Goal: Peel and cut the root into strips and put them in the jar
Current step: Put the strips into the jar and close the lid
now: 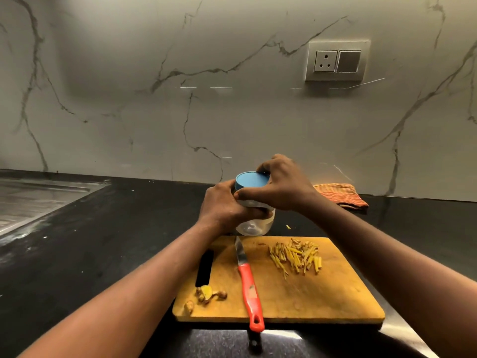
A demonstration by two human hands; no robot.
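A black counter (103, 241) fills the lower frame. On it, a wooden cutting board (322, 293) lies at lower centre, an orange striped cloth (340, 195) at centre right by the wall, and one stray yellow strip (288, 226) between them. A steel sink (38, 197) sits at left.

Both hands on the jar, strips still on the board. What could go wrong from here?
The knife lies with its red handle overhanging the near edge of the cutting board, between the forearms; an arm pulling back could knock it off.
The left hand grips the jar and the right hand the lid; a sudden release might tip the jar.
One stray strip lies on the counter; the strips may scatter in transfer.
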